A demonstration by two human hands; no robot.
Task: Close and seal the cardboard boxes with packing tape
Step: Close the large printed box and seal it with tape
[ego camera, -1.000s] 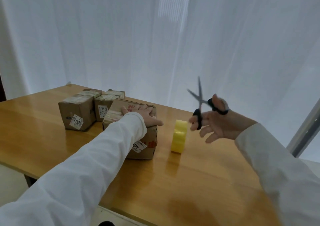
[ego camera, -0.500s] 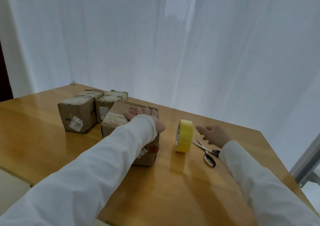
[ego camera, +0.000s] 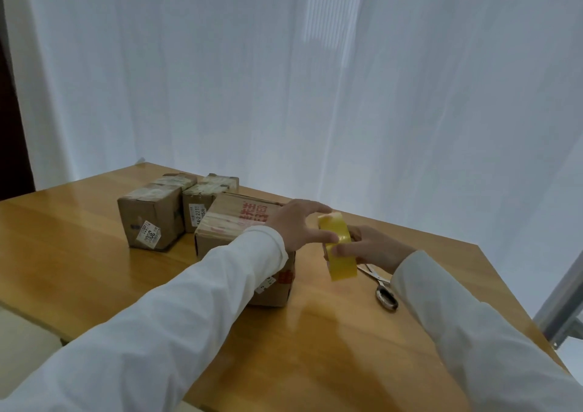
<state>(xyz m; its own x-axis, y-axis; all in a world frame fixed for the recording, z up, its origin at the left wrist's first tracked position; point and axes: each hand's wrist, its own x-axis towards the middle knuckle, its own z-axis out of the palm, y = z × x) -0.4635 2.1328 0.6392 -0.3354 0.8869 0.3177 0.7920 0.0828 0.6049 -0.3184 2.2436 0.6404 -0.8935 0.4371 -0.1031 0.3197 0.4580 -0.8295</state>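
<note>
Since half a second ago, the roll of yellow packing tape (ego camera: 338,247) has left the wooden table (ego camera: 94,254) and is now held up in the air just right of the nearest cardboard box (ego camera: 239,232). Both hands have moved to it: the right hand (ego camera: 375,247), which hovered over the scissors (ego camera: 380,285) before, now grips the roll from the right, thumb across its yellow outer face and fingers curled behind it. The left hand (ego camera: 299,224) has come off the top of the nearest cardboard box; its fingers are spread fairly wide, with fingertips at the roll's upper edge and the thumb touching its outer face. Whether it pinches a loose tape end is too blurred to tell.

That nearest box stands closed, with red print on top and pale tape strips across its lid. Two smaller taped boxes (ego camera: 151,213) (ego camera: 205,197) stand just behind and left of it, side by side. The scissors lie flat on the table right of the nearest box, below the right wrist. Behind the table hangs a white curtain (ego camera: 284,80).
</note>
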